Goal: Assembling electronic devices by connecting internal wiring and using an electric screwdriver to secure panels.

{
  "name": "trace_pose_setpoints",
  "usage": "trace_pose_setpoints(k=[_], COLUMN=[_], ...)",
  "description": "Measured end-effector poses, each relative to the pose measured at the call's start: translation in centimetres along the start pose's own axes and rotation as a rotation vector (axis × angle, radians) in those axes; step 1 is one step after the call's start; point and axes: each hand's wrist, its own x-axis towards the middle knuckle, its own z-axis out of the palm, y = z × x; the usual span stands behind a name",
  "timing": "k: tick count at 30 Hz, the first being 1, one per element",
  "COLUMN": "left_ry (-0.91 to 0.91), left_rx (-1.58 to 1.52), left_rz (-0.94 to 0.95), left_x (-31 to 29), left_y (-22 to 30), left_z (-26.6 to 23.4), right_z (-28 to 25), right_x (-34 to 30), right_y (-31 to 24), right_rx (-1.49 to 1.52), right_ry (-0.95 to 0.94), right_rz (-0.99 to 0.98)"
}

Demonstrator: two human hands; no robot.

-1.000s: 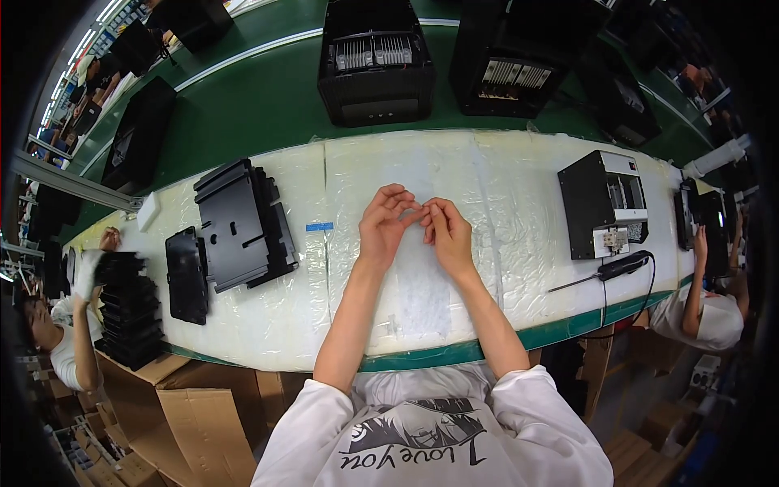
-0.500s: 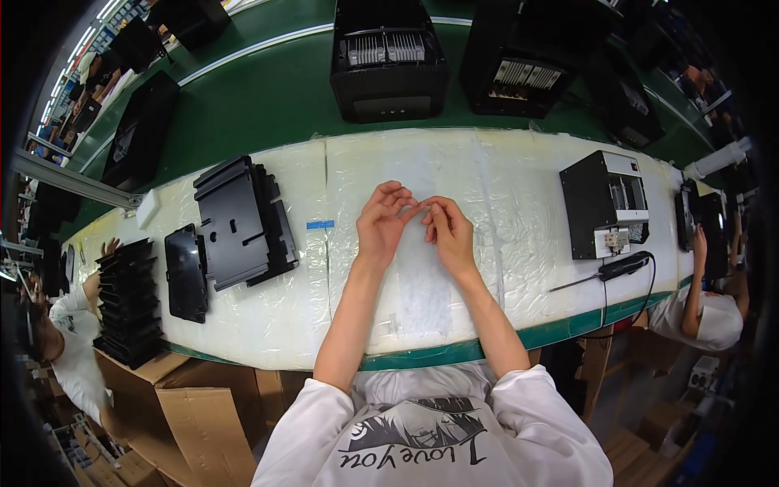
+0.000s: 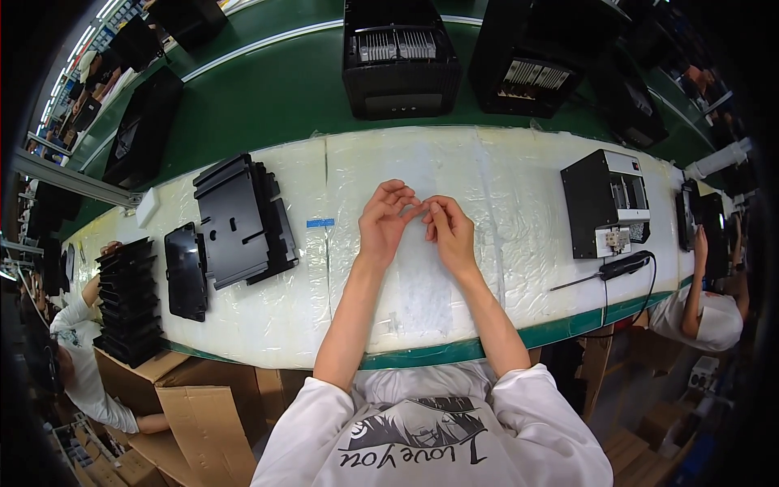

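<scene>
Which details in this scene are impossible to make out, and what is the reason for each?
- Head view: whether the left hand and right hand hold anything small; their own fingers block it.
- Head view: most of the lower black plate, covered by the upper black plate.
- Head view: the far part of the middle black housing, cut off by the upper edge.

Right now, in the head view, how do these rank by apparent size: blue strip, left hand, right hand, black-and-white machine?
1. Black-and-white machine: largest.
2. Left hand and right hand: too alike to rank against each other.
3. Blue strip: clearly smallest.
</scene>
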Motion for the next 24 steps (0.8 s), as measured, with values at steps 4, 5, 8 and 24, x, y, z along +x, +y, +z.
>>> trace_pose_setpoints(k=[4, 5, 8, 24], left_ry=[-0.018, -0.029, -0.033, 0.016], left_rx=[0.007, -0.005, 0.003, -0.001], left_rz=[0.009, 0.021, 0.018, 0.003], left_x=[0.01, 0.06, 0.12, 0.11], left_y=[-0.16, -0.24, -0.27, -0.10], left_z=[-0.33, -0.57, -0.52, -0.37], right_z=[0.04, 0.18, 0.03, 0.08], right_x=[0.14, 0.09, 0.03, -0.09], right_y=[-0.12, -0.16, -0.13, 0.02], right_rx=[0.005, 0.004, -0.003, -0.079], right_ry=[0.006, 0.004, 0.000, -0.039], right_rz=[0.012, 0.007, 0.009, 0.034])
